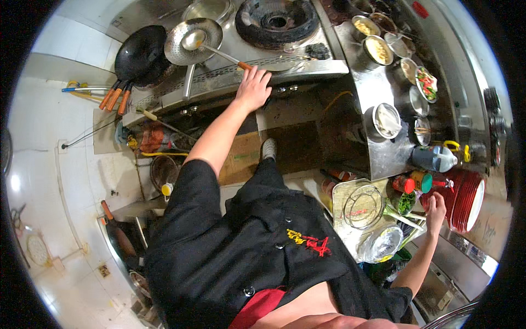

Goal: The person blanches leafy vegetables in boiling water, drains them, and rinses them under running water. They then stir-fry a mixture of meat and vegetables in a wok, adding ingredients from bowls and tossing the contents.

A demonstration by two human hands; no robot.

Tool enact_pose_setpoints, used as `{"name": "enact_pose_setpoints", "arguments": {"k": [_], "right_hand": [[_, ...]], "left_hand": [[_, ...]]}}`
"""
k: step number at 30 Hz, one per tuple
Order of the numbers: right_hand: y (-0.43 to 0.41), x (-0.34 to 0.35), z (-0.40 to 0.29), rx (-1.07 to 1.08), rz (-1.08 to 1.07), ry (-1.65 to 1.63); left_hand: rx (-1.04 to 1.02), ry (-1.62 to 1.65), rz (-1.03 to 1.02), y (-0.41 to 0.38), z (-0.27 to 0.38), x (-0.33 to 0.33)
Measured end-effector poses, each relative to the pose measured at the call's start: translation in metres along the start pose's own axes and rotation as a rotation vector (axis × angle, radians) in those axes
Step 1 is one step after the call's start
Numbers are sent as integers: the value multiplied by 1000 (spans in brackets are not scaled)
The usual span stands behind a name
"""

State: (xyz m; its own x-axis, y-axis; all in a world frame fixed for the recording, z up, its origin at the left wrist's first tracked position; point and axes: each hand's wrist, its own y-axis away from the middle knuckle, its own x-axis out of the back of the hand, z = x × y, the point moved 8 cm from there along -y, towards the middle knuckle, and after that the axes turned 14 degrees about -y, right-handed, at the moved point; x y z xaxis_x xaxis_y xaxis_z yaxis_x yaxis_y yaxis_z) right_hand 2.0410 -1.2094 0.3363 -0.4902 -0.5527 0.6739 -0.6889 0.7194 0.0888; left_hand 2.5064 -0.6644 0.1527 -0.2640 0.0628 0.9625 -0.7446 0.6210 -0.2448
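Note:
My left hand (252, 88) is at the front edge of the steel stove, its fingers curled over the wooden-ended handle of a ladle (222, 53). The ladle's bowl lies inside a perforated steel strainer (174, 43), whose own handle juts over the stove edge. On the right, my right hand (435, 211) is beside a stack of red dishes with white insides (454, 205). Its fingertips are near the stack's edge; whether they touch or pinch anything I cannot tell. Just left of that hand stands a container of chopped green herbs (407, 202).
Black woks (141, 53) lean left of the burner (277, 20). Bowls of ingredients (379, 50) line the steel counter (380, 160), with a jug of dark liquid (433, 158) at its near end. A tray (339, 197) holds a wire ring stand (361, 207); lidded jars (420, 181) stand beside it.

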Motion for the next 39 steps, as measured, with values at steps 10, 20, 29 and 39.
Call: {"name": "enact_pose_setpoints", "arguments": {"k": [10,20,29,39], "right_hand": [[35,-73,38,-475,48,-89],[-66,92,49,-242,255,340],[-109,128,-55,-180,519,656],[-259,285,-4,-337,703,825]], "left_hand": [[118,510,-233,55,-3,-41],[1897,2106,232,98,-47,-340],[1679,2322,204,144,-92,-437],[1944,1978,-289,86,31,-339]]}}
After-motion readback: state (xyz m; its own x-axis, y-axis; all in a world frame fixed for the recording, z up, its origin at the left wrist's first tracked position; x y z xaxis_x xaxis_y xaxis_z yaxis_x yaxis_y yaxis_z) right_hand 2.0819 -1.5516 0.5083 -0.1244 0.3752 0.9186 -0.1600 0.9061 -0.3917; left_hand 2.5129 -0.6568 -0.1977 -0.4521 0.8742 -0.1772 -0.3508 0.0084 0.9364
